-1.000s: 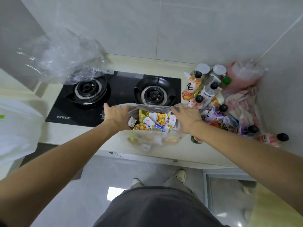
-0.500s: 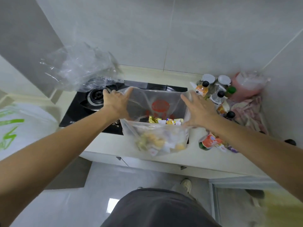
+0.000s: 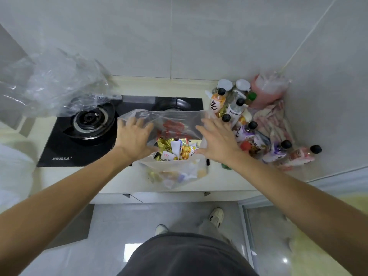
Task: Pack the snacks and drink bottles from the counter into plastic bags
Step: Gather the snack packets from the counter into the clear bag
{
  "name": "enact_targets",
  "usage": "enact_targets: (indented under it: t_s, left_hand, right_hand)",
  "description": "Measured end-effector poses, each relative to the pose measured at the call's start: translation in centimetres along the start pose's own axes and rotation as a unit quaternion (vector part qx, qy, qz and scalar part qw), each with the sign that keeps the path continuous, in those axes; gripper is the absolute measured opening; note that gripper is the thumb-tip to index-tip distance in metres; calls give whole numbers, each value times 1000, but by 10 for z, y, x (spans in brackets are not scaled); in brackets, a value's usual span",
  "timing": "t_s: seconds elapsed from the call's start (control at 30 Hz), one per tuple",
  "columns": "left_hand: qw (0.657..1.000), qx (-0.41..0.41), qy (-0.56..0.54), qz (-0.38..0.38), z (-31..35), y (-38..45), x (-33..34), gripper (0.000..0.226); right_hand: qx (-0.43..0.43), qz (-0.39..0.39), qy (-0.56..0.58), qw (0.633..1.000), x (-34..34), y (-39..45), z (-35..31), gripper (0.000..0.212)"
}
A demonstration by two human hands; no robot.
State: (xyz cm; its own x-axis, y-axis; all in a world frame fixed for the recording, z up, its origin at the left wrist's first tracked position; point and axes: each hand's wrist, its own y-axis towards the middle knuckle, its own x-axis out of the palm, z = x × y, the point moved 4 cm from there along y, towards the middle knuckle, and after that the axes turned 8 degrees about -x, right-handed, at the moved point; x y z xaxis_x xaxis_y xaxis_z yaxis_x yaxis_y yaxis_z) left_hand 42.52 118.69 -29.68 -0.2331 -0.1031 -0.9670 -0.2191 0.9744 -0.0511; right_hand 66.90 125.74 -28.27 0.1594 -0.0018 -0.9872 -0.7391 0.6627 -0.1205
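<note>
A thin translucent plastic bag (image 3: 175,170), already filled with small colourful snack packets (image 3: 175,150), sits at the front edge of the pale counter (image 3: 83,176), just before the black glass gas stove (image 3: 95,136). Both hands are at its mouth. The left hand (image 3: 133,139) lies on the left side of the opening and the right hand (image 3: 218,141) on the right side; the fingers of both are spread and nearly straight, pressing the film apart, not curled around it.

The bag looks soft and without any stiffness, so I judge it will collapse if released. The packets seem light, but they can slide out when the bag tips. The best place to take hold is probably the upper rim on both sides, pinched firmly, because the film is slippery.

To the right, near the corner, a group of small plastic drink bottles with black caps (image 3: 247,128) stands and lies, not yet packed. A crumpled clear plastic bag (image 3: 53,84) rests behind the left burner.
</note>
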Motion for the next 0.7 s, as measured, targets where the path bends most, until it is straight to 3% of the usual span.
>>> enact_targets:
  t_s: [0.3, 0.7]
  left_hand:
    - [989, 95, -70, 85, 107, 24, -66, 81]
    - [982, 123, -136, 50, 266, 38, -115, 75]
  right_hand:
    - [40, 138, 42, 989, -22, -38, 61, 78]
    - [90, 112, 66, 987, 12, -117, 218, 74]
